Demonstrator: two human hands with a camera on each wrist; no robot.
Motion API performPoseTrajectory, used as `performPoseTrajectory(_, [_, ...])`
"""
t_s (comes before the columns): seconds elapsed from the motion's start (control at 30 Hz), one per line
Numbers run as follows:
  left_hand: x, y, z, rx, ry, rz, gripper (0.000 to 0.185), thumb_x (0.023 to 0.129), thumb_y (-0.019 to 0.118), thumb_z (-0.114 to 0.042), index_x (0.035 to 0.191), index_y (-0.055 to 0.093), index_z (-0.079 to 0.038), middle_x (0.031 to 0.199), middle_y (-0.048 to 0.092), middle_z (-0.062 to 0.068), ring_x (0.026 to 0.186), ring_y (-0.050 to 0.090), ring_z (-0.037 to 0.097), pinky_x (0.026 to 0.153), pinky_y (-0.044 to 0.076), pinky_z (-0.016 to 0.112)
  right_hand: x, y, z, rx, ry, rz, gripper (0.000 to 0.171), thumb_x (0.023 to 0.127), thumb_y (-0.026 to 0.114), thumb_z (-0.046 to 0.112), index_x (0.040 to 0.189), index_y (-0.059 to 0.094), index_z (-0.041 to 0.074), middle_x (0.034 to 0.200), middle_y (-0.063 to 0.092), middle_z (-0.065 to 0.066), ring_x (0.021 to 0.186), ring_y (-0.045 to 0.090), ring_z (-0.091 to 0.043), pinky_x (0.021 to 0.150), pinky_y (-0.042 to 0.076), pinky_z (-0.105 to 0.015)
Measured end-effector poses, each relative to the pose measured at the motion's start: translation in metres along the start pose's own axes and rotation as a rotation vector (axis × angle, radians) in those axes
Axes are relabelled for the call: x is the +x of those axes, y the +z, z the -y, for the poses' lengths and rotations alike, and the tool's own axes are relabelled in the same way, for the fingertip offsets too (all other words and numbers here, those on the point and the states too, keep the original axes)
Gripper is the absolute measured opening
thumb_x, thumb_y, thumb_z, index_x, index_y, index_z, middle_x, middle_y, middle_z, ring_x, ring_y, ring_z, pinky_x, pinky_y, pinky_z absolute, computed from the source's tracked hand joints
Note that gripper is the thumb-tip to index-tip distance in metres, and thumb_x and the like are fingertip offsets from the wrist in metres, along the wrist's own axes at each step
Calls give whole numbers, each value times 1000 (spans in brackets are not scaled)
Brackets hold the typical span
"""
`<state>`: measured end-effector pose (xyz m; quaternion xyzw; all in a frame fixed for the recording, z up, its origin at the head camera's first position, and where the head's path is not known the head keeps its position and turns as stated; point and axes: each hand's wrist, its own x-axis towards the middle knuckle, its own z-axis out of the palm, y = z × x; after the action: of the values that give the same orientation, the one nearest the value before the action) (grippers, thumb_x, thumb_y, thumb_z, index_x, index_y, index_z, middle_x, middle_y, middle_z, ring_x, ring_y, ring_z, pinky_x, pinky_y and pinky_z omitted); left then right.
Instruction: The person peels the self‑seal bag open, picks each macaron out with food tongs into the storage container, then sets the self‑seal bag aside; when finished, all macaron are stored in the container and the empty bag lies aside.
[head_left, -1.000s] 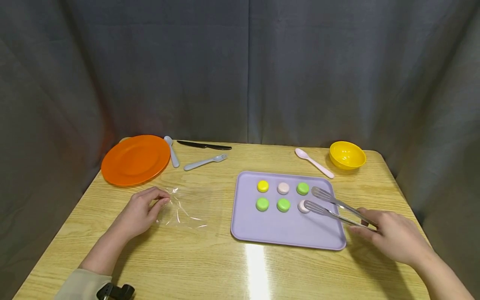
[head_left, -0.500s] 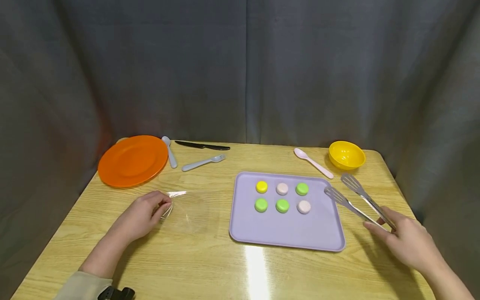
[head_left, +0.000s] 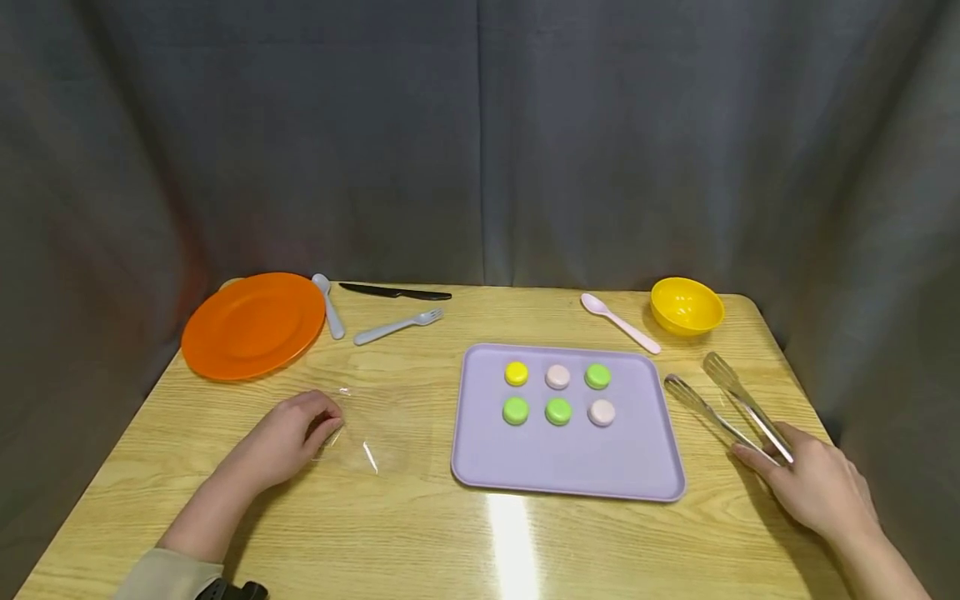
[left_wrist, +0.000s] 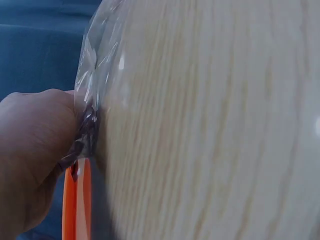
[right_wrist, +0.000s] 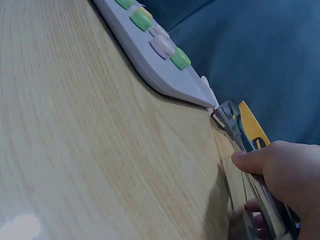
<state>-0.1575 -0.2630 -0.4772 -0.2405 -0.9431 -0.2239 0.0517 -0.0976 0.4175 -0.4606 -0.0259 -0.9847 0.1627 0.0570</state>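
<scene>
left hand (head_left: 288,437) pinches the clear wrap (head_left: 360,433) flat on the desk; right hand (head_left: 813,487) grips the tongs (head_left: 723,404), seemingly resting beside the tray (head_left: 562,467).

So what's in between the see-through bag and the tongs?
The purple tray sits between the clear bag and the tongs, with six small round sweets on it. The head view shows it best.
</scene>
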Motion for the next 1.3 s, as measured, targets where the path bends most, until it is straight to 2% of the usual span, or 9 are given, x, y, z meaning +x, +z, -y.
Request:
performPoseTrajectory(0.2, [1, 5, 1, -20, 10, 44, 11, 100, 75, -8, 98, 68, -17, 93, 56, -10, 84, 53, 8, 75, 54, 33, -1, 6, -4, 3, 13, -23, 51, 92, 77, 62, 77, 56, 18, 67, 45, -1, 65, 49, -27, 52, 32, -40])
performPoseTrajectory(0.37, [1, -1, -3, 0, 2, 75, 3, 103, 72, -13, 102, 71, -16, 99, 59, -11, 92, 58, 9, 83, 56, 38, 2, 17, -8, 65, -33, -76, 44, 88, 85, 52, 79, 65, 14, 76, 57, -7, 74, 57, -32, 58, 37, -43])
performPoseTrajectory(0.53, [-1, -6, -7, 15, -10, 71, 4, 106, 68, -15, 108, 72, -14, 105, 64, -9, 98, 63, 12, 87, 57, 41, 4, 19, -10, 93, -5, -74, 48, 86, 87, 50, 86, 69, 6, 88, 63, -17, 82, 60, -36, 63, 41, -45])
performPoseTrajectory(0.67, [-1, -11, -9, 20, -13, 39, 8, 107, 67, -15, 112, 72, -11, 109, 68, -4, 103, 66, 18, 89, 58, 45, 5, 16, -10, 125, 35, -23, 62, 86, 87, 52, 104, 69, -5, 95, 63, -23, 84, 58, -36, 65, 42, -43])
performPoseTrajectory(0.8, [0, -20, -12, 34, -4, -27, 13, 107, 67, -16, 115, 71, -8, 111, 69, 0, 105, 68, 23, 90, 58, 48, 8, 9, -8, 132, 72, 29, 93, 88, 83, 57, 132, 52, -19, 110, 56, -33, 95, 57, -46, 74, 48, -56])
performPoseTrajectory(0.9, [3, -29, -16, 50, 0, -110, 16, 106, 68, -19, 117, 71, -8, 113, 71, 3, 107, 68, 27, 91, 57, 51, 10, 1, -5, 127, 89, 19, 109, 92, 77, 59, 146, 33, -25, 129, 43, -44, 113, 48, -60, 83, 43, -72])
performPoseTrajectory(1.07, [10, -49, -26, 52, -26, -268, 31, 106, 69, -26, 130, 68, -7, 128, 69, 12, 121, 63, 38, 103, 45, 62, 16, -18, 7, 167, 88, -44, 101, 101, 67, 55, 154, 23, -20, 149, 23, -49, 128, 33, -68, 88, 35, -79])
performPoseTrajectory(1.17, [16, -61, -33, 54, -26, -335, 40, 105, 70, -29, 137, 66, -5, 138, 66, 14, 129, 58, 41, 107, 39, 66, 20, -30, 20, 218, 58, -88, 93, 106, 63, 48, 159, 20, -15, 159, 15, -43, 130, 35, -66, 90, 35, -79])
performPoseTrajectory(1.3, [27, -76, -43, 72, 1, -409, 50, 102, 71, -33, 144, 62, -7, 151, 58, 12, 138, 52, 41, 112, 34, 67, 23, -45, 40, 315, -37, -167, 83, 107, 63, 35, 165, 18, -4, 169, 8, -30, 139, 31, -64, 104, 29, -80])
